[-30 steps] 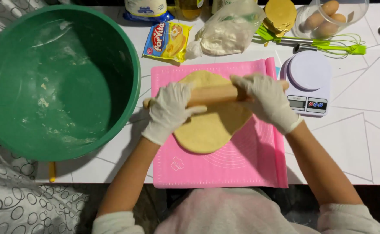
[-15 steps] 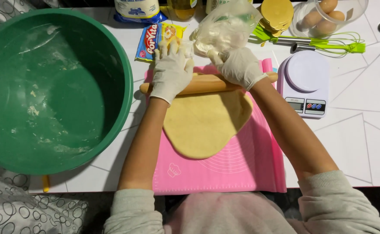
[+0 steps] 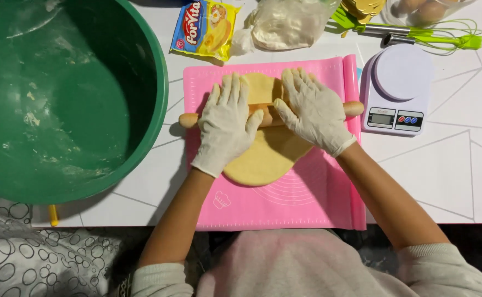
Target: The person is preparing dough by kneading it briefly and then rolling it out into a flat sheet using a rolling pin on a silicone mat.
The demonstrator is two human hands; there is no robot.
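Note:
Both hands wear white gloves and press flat on a wooden rolling pin [image 3: 267, 114]. My left hand [image 3: 227, 122] lies over the pin's left half, my right hand [image 3: 311, 110] over its right half, fingers spread and pointing away from me. Under the pin is a flat sheet of yellow dough [image 3: 268, 151] on a pink silicone mat [image 3: 285, 203]. The pin crosses the far part of the dough.
A large green bowl [image 3: 59, 99] with flour traces fills the left. A white kitchen scale [image 3: 397, 91] stands right of the mat. At the far edge lie a yellow packet [image 3: 205, 28], a clear plastic bag [image 3: 287, 22], a green whisk [image 3: 439, 38] and a bowl of eggs [image 3: 419, 8].
The pin and both hands rolled away from me to the dough's far edge, then came back a little toward the middle. The dough looks longer than one second ago.

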